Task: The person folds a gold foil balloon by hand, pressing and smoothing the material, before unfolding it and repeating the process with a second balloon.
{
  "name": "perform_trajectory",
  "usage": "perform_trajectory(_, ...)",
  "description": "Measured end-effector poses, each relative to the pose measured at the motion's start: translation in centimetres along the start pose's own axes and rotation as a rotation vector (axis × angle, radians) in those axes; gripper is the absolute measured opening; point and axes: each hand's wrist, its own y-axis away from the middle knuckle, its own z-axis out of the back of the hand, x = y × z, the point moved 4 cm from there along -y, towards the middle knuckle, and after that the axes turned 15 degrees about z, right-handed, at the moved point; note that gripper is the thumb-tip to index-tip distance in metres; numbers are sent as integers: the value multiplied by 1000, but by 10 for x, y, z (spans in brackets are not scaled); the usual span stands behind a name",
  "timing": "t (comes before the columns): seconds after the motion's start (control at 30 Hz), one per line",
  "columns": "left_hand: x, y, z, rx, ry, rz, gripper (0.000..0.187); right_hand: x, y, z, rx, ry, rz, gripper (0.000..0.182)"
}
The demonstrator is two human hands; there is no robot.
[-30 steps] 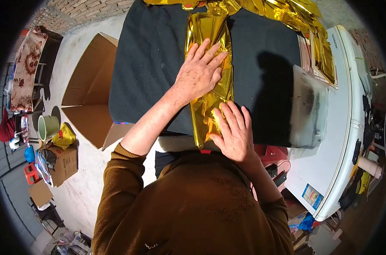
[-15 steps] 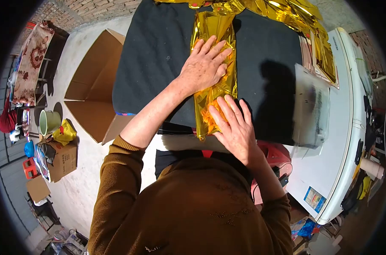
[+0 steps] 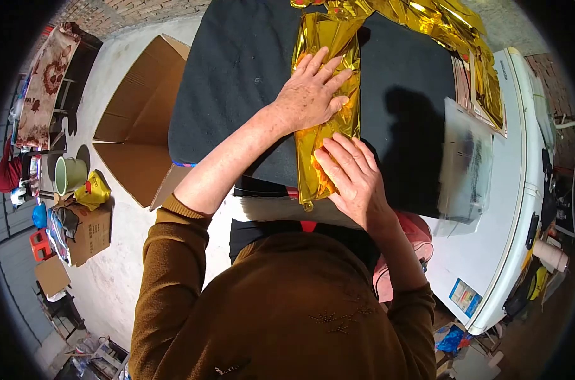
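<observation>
A folded strip of shiny gold foil (image 3: 328, 35) lies lengthwise over the black cloth (image 3: 230, 88) that covers the surface in front of me. Orange patches show through at its lower part. My left hand (image 3: 313, 95) rests flat across the middle of the strip, fingers outstretched. Nearer to me, my right hand (image 3: 352, 180) lies over the strip's right edge with its fingers extended and close together; its thumb is mostly hidden. More crumpled gold foil (image 3: 427, 22) stretches along the far edge.
Clear plastic bags (image 3: 466, 168) lie right of the cloth, beside a white appliance (image 3: 506, 190). An open cardboard box (image 3: 135, 120) stands on the floor to the left. Farther left are a green bucket (image 3: 70, 175) and a smaller carton (image 3: 91, 234).
My right hand's fingers have drawn closer together and moved slightly up the foil strip. The left hand stays pressed on it. The whole view has shifted a little.
</observation>
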Motion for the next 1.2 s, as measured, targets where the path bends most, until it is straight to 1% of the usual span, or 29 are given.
perform_trajectory(0.13, 1, -2, -1, 21, 14, -11, 64, -14, -3, 7, 1, -14, 5, 45)
perform_trajectory(0.17, 1, -2, -2, 23, 20, -12, 64, -18, -4, 11, 25, -12, 15, 38)
perform_trajectory(0.3, 2, -2, -2, 23, 63, -11, 65, -30, -7, 13, -7, -89, 54, 33)
perform_trajectory(0.4, 4, -1, -3, 26, 75, -16, 65, -30, -5, 17, 16, -107, 69, 32)
perform_trajectory(0.6, 4, -1, -1, 45, 84, -22, 64, -39, -9, 14, 6, -150, 103, 32)
perform_trajectory(0.7, 3, -1, 2, 67, 79, -27, 64, -53, -3, 17, 10, -123, 122, 34)
perform_trajectory(0.8, 3, -2, 5, 83, 83, -36, 64, -61, -3, 21, 69, -144, 94, 38)
perform_trajectory(0.83, 3, -2, 5, 87, 85, -33, 64, -64, -2, 20, 75, -168, 86, 45)
perform_trajectory(0.97, 3, -1, 5, 110, 140, -22, 65, -69, -4, 25, 85, -196, 62, 50)
perform_trajectory(1.07, 2, -2, 9, 130, 165, -16, 65, -69, -4, 17, 72, -193, 110, 52)
perform_trajectory(1.13, 3, -1, 9, 143, 188, -16, 65, -63, -8, 12, 64, -247, 156, 55)
perform_trajectory(1.2, 4, -1, 10, 139, 202, -24, 65, -58, -9, 11, 91, -260, 179, 51)
